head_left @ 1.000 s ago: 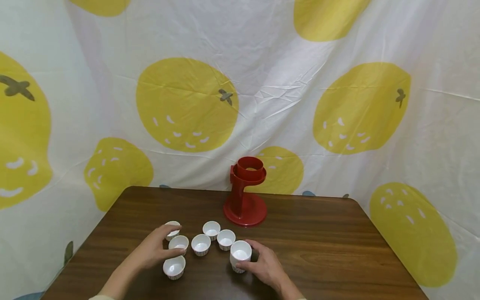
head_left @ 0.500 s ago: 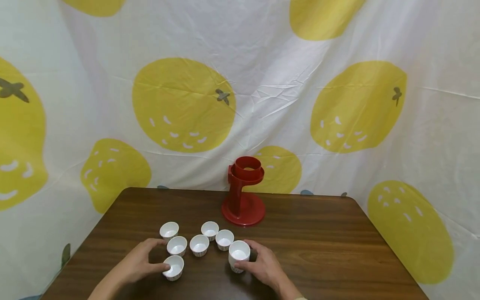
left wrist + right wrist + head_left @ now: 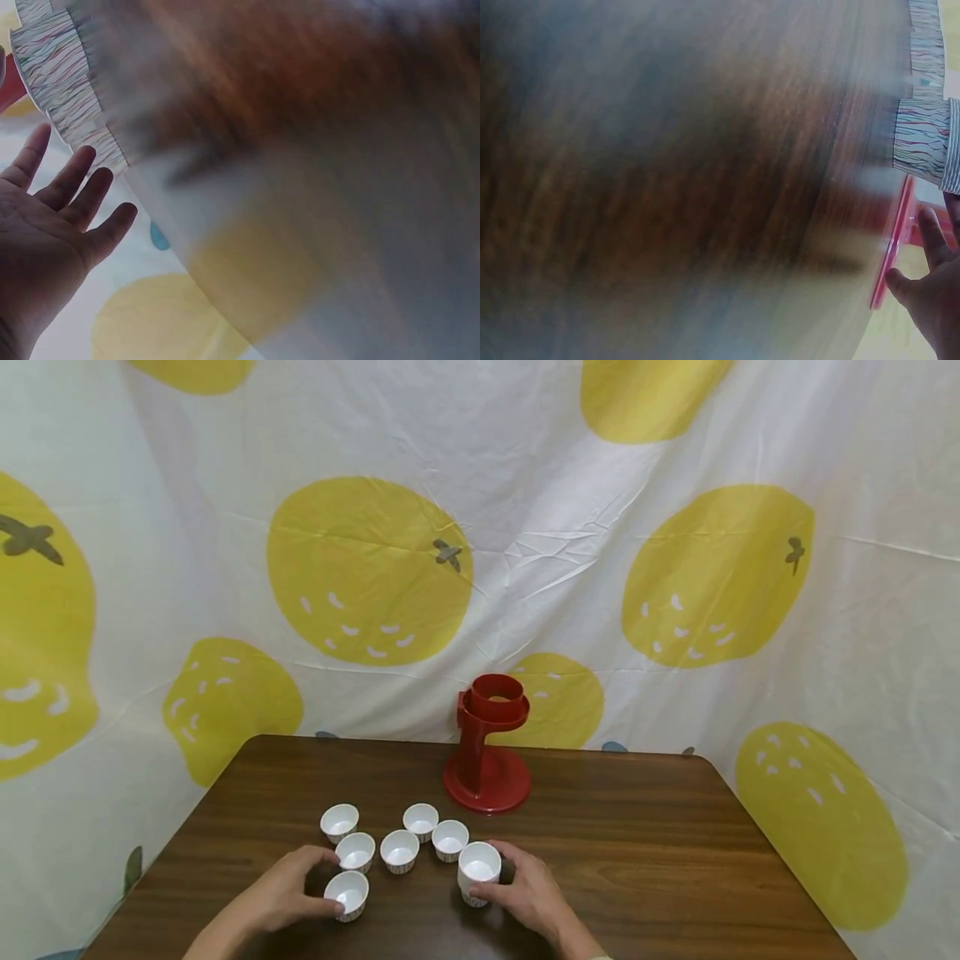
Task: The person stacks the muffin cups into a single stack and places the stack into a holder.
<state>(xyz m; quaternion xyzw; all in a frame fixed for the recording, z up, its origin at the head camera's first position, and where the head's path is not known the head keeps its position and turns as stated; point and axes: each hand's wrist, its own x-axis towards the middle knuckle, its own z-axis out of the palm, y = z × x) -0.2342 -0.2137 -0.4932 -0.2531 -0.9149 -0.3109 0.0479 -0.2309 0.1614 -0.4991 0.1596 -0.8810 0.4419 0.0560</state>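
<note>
While the lemon-print cloth hangs as a backdrop around the far and side edges, the brown surface spreads out before me with plenty of bare room to the right and at the back, and the red stand rises near its far edge, well apart from my work. A second ago my left hand was reaching up by the farthest cup; now it has drawn back and curls round the nearest cup at the front left, thumb on its near side, so I judge that cup is the next to be lifted. My right hand has stayed wrapped round the taller cup. Four loose cups sit between them, close together, near the front edge.
</note>
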